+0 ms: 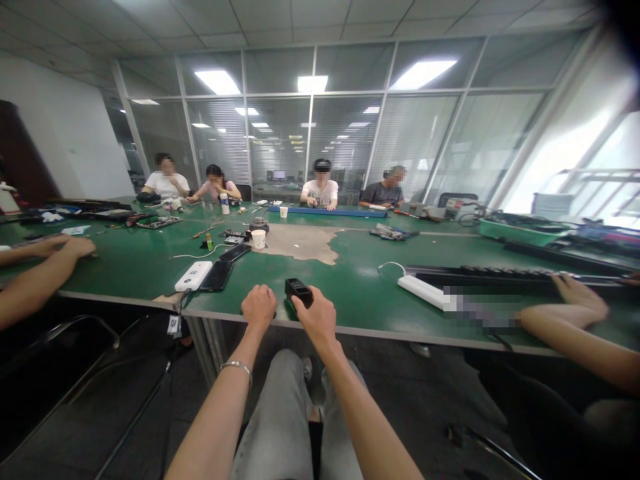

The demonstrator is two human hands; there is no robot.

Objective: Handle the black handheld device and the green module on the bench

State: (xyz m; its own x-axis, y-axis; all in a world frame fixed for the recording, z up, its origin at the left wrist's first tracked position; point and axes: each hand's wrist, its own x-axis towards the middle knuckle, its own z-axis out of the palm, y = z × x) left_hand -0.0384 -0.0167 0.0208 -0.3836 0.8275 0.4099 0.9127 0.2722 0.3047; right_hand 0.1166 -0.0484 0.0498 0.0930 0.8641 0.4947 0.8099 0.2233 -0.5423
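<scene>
My right hand grips a small black box-shaped device at the table's near edge. Its thumb lies along the near side, and the other fingers are partly hidden behind the device. The device stands a little tilted, with its dark top face towards me. To its left, apart from it, my left hand rests at the table edge with the fingers curled into a fist. No object shows in that fist; its palm side is hidden. A silvery bracelet circles my left wrist.
On the green table lie a white power strip, a dark phone, a paper cup and another white strip. Co-workers' arms reach in from both sides. Several people sit across the table.
</scene>
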